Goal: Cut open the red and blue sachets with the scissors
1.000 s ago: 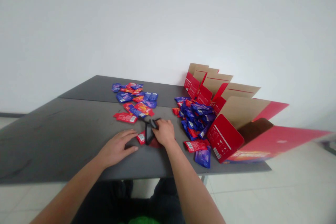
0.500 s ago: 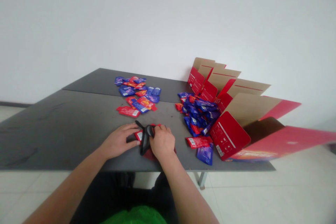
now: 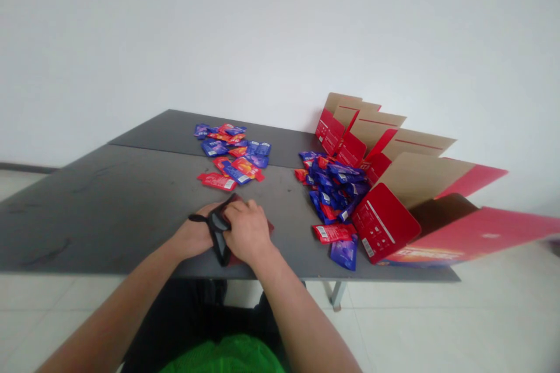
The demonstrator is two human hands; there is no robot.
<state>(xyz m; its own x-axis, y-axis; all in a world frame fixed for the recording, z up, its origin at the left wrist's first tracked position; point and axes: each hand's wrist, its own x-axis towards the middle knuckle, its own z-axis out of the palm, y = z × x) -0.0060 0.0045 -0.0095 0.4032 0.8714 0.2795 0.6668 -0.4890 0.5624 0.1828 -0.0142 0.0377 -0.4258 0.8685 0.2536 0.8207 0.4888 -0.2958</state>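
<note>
Both my hands meet at the near edge of the dark grey table (image 3: 109,204). My right hand (image 3: 247,230) is curled over a small stack of red packets (image 3: 268,227) with a black band (image 3: 217,233) stretched round it. My left hand (image 3: 196,233) is closed on the stack's left side, fingers hidden under the band and the right hand. A loose spread of red and blue packets (image 3: 231,154) lies further back. A bigger heap of blue and red packets (image 3: 335,189) lies to the right.
An open red cardboard box (image 3: 394,218) lies on its side at the table's right edge, with more open red boxes (image 3: 350,134) behind it against the white wall. A red packet (image 3: 333,233) and a blue one (image 3: 345,250) lie near the front edge.
My hands have drawn the packets and the black band nearer to me and to the left. My left hand, flat on the table a second ago, has closed onto the stack.
</note>
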